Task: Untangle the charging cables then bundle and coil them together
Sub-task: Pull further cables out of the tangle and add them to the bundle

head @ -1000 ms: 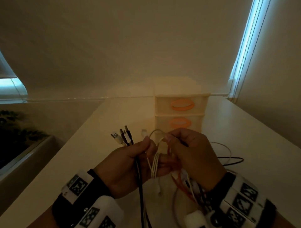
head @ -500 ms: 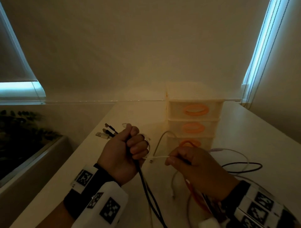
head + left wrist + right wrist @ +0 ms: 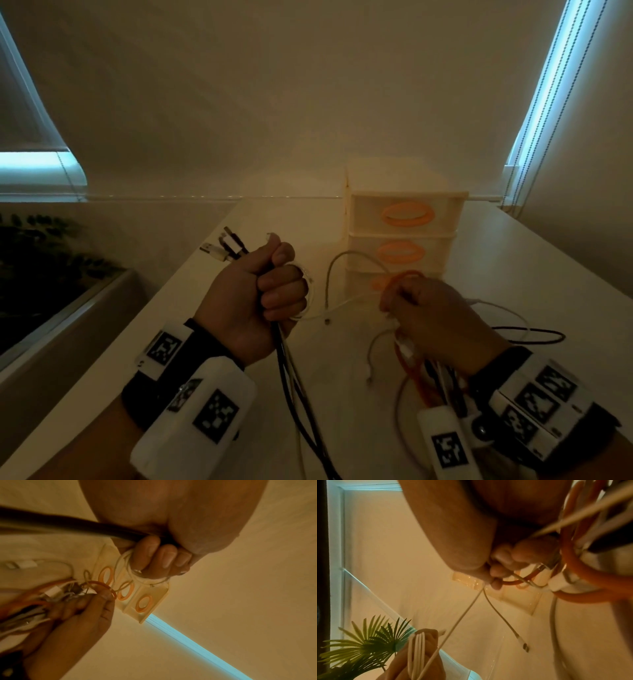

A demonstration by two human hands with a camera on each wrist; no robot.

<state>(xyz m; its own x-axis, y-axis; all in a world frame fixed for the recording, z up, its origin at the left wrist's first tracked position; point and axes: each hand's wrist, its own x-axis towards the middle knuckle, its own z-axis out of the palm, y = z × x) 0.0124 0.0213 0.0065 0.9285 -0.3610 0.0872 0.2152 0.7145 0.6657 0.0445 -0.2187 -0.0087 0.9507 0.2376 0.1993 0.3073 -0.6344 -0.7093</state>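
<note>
Both hands grip cables: left hand (image 3: 255,301), right hand (image 3: 435,322), drawer unit (image 3: 404,236) just behind.

A pale table (image 3: 513,274) carries the things, its far edge against the wall. Near the middle of that far edge stands a cream drawer unit (image 3: 404,236) with three drawers, each with an orange oval handle. Toward the right edge a black cable loop (image 3: 537,337) and a white cable (image 3: 496,308) lie on the tabletop, in front and to the right of the drawers.
</note>
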